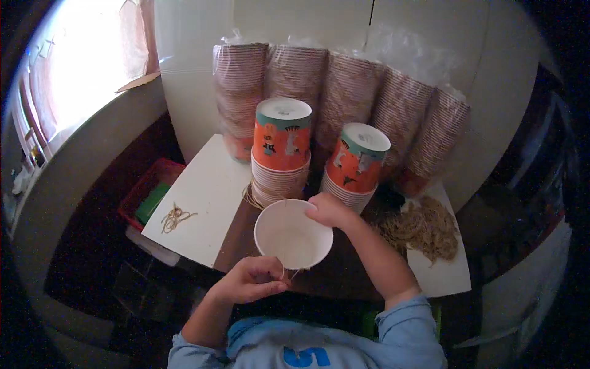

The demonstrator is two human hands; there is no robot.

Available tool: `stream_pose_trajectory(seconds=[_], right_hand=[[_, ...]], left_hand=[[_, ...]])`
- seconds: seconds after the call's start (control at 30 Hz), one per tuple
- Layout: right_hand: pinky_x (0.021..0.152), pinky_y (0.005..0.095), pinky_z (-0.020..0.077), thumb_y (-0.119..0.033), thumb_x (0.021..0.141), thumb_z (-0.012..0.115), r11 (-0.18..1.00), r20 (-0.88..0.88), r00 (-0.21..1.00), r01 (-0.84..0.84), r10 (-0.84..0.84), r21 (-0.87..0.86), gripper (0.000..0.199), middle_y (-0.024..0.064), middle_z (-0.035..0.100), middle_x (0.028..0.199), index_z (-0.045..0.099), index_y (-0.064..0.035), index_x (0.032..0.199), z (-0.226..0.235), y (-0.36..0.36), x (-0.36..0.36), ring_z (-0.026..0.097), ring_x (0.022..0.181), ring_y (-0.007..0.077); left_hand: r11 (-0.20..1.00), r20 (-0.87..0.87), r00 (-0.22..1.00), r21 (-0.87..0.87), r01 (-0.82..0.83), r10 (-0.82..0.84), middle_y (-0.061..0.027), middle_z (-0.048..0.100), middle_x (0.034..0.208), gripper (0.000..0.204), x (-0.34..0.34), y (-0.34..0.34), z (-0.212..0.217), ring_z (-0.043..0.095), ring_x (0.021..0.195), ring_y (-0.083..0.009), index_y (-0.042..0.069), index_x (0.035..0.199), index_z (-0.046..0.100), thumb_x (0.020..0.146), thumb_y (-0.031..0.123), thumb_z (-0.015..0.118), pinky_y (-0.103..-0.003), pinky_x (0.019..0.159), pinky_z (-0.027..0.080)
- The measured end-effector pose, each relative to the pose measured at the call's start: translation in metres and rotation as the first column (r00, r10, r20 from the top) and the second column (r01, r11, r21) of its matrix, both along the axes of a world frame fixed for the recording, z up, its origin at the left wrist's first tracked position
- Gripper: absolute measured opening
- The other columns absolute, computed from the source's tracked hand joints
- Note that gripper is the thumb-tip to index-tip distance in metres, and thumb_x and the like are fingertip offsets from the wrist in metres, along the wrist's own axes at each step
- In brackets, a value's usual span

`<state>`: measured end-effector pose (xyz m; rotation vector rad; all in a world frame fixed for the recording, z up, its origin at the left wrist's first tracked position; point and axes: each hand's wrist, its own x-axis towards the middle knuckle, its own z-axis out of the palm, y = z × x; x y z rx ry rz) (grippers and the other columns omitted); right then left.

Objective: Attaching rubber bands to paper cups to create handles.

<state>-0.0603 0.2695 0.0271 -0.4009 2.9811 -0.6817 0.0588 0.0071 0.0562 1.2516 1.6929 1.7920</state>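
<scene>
A white-lined paper bucket (294, 237) is tilted so its open mouth faces me. My right hand (332, 212) grips its far right rim, thumb on the inside and fingers around the outer wall. At the near rim my left hand (255, 280) is closed, thumb and forefinger pinching a thin string (295, 272) that hangs at the bucket's edge. Just beyond stand two stacks of upturned orange and green paper buckets, a taller left stack (281, 144) and a shorter right stack (358, 160), both printed with animal figures.
Tall plastic-wrapped stacks of buckets (349, 92) line the wall behind. A heap of tan strings (430, 230) lies at the table's right, a small bundle of strings (177, 218) on the white tabletop (206, 190) at left. A red crate (132, 194) sits beside the table.
</scene>
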Motion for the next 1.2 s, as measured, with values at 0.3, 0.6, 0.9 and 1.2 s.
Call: stream_pose_trajectory(seconds=[0.3, 0.6, 0.9, 1.2], right_hand=[[0.085, 0.0437, 0.0434, -0.014, 0.079, 0.055, 0.922, -0.784, 0.615, -0.345, 0.081, -0.175, 0.038, 0.0166, 0.056, 0.113, 0.052, -0.004, 0.115, 0.064, -0.027, 0.089, 0.055, 0.1, 0.0358], [0.104, 0.0364, 0.0277, -0.012, 0.078, 0.058, 0.663, -0.592, 0.792, -0.524, 0.149, -0.534, 0.065, 0.0126, 0.04, 0.133, 0.03, -0.0007, 0.135, 0.119, -0.032, 0.046, 0.037, 0.124, 0.0223], [0.099, 0.0353, 0.0357, -0.024, 0.08, 0.065, 0.806, -0.724, 0.684, -0.382, -0.083, -0.453, 0.069, 0.0171, 0.047, 0.126, 0.029, 0.0003, 0.134, 0.127, -0.028, -0.055, 0.045, 0.117, 0.0254], [0.099, 0.0401, 0.0358, -0.046, 0.078, 0.061, 0.821, -0.409, 0.872, -0.013, -0.27, -0.571, 0.078, 0.0256, 0.045, 0.127, 0.031, 0.0019, 0.132, 0.04, -0.01, -0.098, 0.046, 0.116, 0.0377]], left_hand=[[0.76, 0.501, 0.705, 0.134, -0.636, 0.502, -0.0128, 0.048, 0.124, 0.07, -0.043, -0.05, -0.053, 0.048, 0.111, -0.0212, 0.0, 0.129, 0.038, 0.082, 0.048, 0.057, -0.035, 0.093, 0.038], [0.666, -0.434, 0.507, 0.539, -0.516, 0.745, -0.016, 0.028, 0.141, 0.105, -0.115, -0.014, 0.058, 0.033, 0.127, -0.0279, 0.006, 0.142, 0.008, 0.068, 0.035, 0.076, -0.043, 0.101, 0.032], [0.722, -0.5, 0.522, 0.524, -0.452, 0.69, -0.0198, 0.035, 0.134, 0.104, -0.233, 0.033, 0.072, 0.036, 0.125, -0.0278, 0.009, 0.142, 0.005, 0.069, 0.026, 0.076, -0.04, 0.098, 0.037], [0.587, -0.466, 0.433, 0.261, -0.766, 0.772, -0.024, 0.042, 0.128, 0.094, -0.236, 0.066, 0.007, 0.043, 0.119, -0.0331, -0.002, 0.136, 0.022, 0.067, 0.032, 0.076, -0.038, 0.097, 0.037]])
